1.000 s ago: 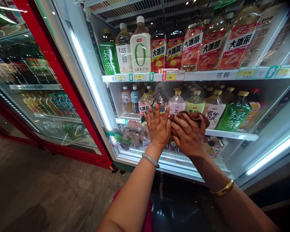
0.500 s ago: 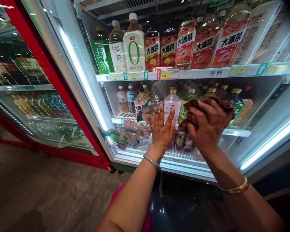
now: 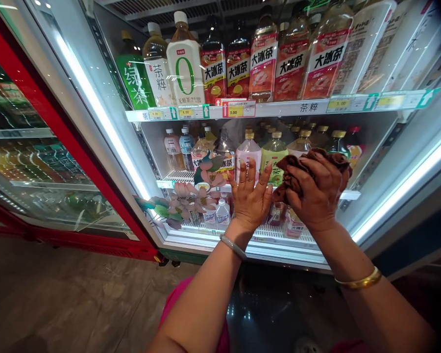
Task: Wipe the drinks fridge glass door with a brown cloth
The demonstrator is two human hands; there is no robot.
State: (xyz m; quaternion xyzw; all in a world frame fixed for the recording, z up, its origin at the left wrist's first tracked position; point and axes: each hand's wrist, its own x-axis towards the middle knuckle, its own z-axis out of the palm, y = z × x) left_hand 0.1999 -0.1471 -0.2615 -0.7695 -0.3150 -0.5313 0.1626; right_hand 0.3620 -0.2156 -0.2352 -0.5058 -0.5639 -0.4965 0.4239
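Note:
Spread fingers mark my left hand [image 3: 250, 196], which lies on the glass door in front of the lower bottles and holds nothing. Just to its right, my right hand [image 3: 314, 193] grips a crumpled brown cloth [image 3: 290, 169] against the same glass. A flower decal [image 3: 193, 196] in pink and green is on the glass to the left of my left hand. Behind the door, a pink-labelled bottle [image 3: 247, 153] and a green-labelled bottle [image 3: 275, 159] stand on the middle shelf.
Large tea bottles line the upper shelf [image 3: 272, 109]. A red-framed cooler [image 3: 73, 127] with more drinks stands on the left. Grey floor [image 3: 95, 299] shows at the lower left. A bright light strip [image 3: 407, 196] runs down the right side.
The view has shifted, so the shelves and bottles appear further left. My right hand and the cloth have moved slightly relative to the bottles behind. My left hand stays spread.

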